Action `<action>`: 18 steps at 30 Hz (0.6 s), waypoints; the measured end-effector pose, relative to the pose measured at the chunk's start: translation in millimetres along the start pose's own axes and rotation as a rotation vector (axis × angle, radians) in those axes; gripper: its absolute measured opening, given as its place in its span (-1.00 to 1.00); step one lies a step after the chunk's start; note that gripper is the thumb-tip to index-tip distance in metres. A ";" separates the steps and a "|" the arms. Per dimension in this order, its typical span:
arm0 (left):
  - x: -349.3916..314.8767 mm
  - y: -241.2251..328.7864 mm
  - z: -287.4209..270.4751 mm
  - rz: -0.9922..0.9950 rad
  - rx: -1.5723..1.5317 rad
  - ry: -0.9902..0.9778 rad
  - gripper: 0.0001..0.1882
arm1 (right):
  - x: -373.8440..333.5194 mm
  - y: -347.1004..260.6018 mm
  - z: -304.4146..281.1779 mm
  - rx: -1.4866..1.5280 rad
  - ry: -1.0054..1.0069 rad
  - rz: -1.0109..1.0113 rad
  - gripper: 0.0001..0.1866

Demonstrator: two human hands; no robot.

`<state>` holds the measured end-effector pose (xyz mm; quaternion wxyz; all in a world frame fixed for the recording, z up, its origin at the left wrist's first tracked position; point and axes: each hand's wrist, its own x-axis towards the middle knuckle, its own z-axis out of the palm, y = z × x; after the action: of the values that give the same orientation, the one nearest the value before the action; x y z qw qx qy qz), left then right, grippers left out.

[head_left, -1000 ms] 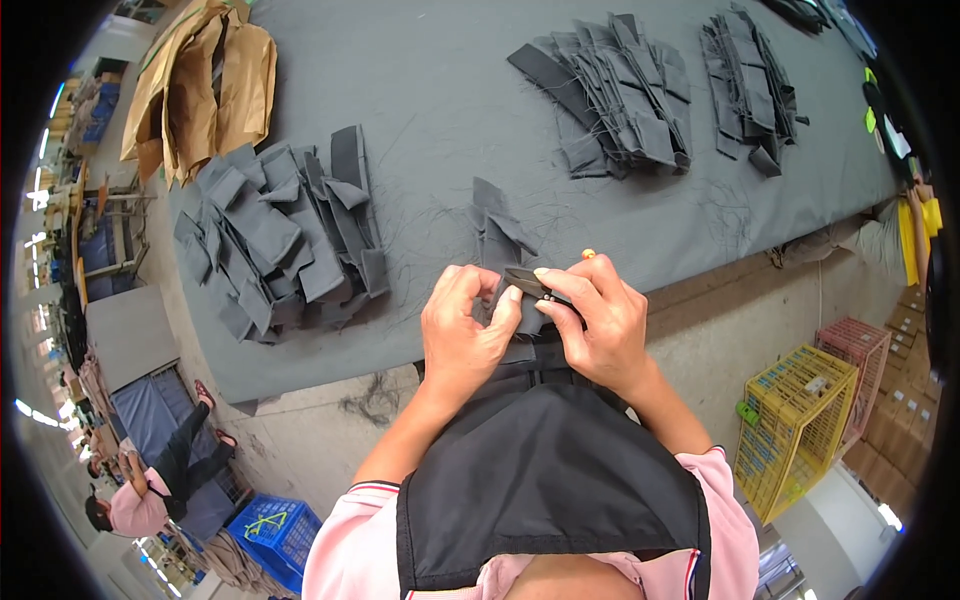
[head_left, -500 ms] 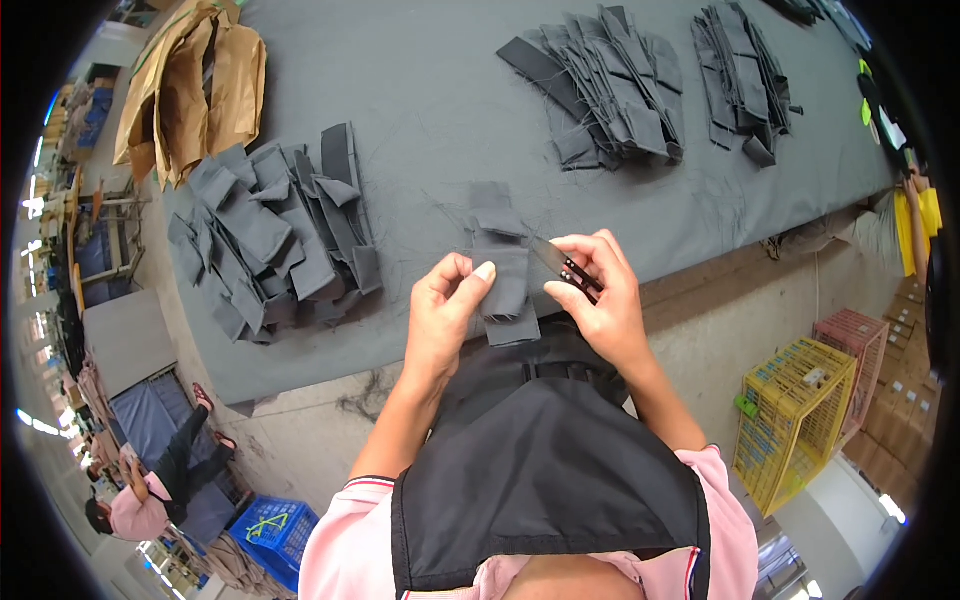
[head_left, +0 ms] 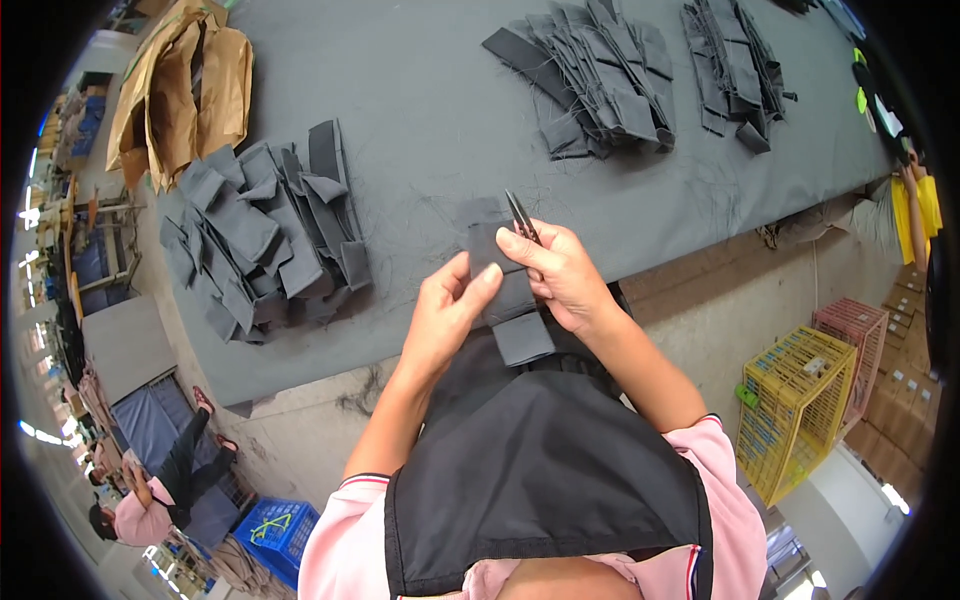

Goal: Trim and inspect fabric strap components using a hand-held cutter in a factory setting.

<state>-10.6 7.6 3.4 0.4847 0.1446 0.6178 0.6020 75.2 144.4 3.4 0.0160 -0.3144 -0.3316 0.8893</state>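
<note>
A dark grey fabric strip (head_left: pixel 522 338) hangs between my hands at the table's near edge, its lower end over my black apron. My left hand (head_left: pixel 447 303) pinches its left side, thumb on top. In my right hand (head_left: pixel 553 268) sits a pair of black thread snips (head_left: pixel 521 220), blades pointing away from me. The right thumb also presses on the strip's upper part, and the other right fingers are partly hidden. To the left lies a loose pile of similar grey fabric pieces (head_left: pixel 262 240).
Two more fabric stacks (head_left: pixel 600 85) (head_left: pixel 735 70) lie on the far right of the grey-covered table (head_left: pixel 410 90). A brown paper bag (head_left: pixel 185 100) stands far left. Yellow crate (head_left: pixel 797 415) and blue crate (head_left: pixel 275 535) are on the floor. Another person (head_left: pixel 150 495) is at left.
My right hand has moved left onto the strip, and the snips have turned to point away from me. The strip's lower end has come nearer to me.
</note>
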 end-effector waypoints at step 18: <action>6.2 -2.7 1.6 0.057 -0.146 0.217 -0.79 | -52.4 18.5 -16.6 -1.152 0.237 -0.871 -0.69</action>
<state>-11.3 12.6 -1.3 0.4069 0.0607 0.6166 0.6712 130.0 127.2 11.4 0.2361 -0.2068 -0.8379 0.4466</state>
